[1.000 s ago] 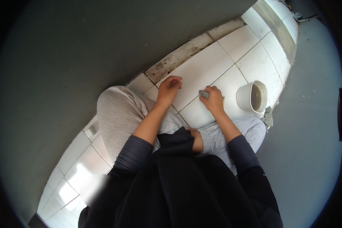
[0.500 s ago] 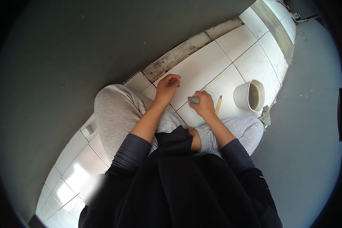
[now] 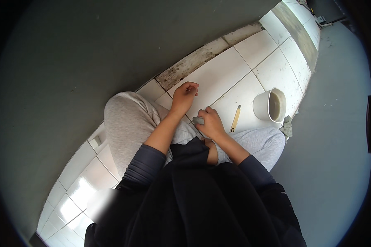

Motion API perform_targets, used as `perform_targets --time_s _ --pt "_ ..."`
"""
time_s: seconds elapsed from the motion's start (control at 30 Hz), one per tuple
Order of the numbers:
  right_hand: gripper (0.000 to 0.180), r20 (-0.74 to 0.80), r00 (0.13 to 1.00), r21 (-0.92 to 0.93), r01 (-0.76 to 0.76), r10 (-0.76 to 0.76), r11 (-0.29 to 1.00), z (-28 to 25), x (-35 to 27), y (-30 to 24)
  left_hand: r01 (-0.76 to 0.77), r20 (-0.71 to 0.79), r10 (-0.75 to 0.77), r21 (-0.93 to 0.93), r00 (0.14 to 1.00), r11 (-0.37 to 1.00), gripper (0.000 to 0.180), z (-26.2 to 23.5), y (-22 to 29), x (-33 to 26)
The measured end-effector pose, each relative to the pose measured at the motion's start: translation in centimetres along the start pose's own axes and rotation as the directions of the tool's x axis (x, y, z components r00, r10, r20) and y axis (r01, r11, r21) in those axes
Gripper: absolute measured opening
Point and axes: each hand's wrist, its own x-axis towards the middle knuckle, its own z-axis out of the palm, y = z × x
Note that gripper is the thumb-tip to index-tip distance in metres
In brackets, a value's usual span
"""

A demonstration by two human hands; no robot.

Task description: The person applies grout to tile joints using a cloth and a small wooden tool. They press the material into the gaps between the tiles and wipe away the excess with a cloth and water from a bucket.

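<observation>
Frame centre: right hand (image 3: pixel 211 124) grips grey lump (image 3: pixel 198 120) jutting frame-left, axis roughly sideways; left hand (image 3: pixel 184 96) above, curled, can't tell if holding.

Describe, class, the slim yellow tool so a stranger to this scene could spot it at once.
On the white tiles, find the white bucket of murky liquid. The slim yellow tool lies between it and the right hand. Its yellow colour and dark tip set it apart from the grey piece in that hand.

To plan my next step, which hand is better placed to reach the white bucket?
The right hand, probably: nearer the white bucket, though holding a grey block; the left hand is farther.
</observation>
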Motion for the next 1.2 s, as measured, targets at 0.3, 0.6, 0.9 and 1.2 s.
perform_targets --time_s 0.3,0.6,0.9,1.2 --pt "0.027 -0.017 1.0 0.017 -0.002 0.002 1.0 0.2 0.3 -0.6 -0.004 -0.01 0.005 0.021 1.0 1.0 0.017 -0.1 -0.1 0.1" --pt "0.028 -0.037 0.999 0.006 -0.005 0.005 1.0 -0.4 0.5 0.3 0.003 0.004 -0.003 0.026 1.0 1.0 0.016 0.0 -0.1 0.0" --pt "0.024 -0.233 0.951 0.006 -0.21 0.205 0.978 -4.2 3.9 6.8 0.017 0.05 -0.021 0.065 0.999 0.998 0.016 0.3 -0.3 -0.2" --pt "0.025 -0.246 0.924 -0.085 -0.321 0.292 0.943 -8.1 5.9 10.7 0.007 0.147 -0.032 0.169 0.989 0.986 0.017 0.2 -0.9 0.0"
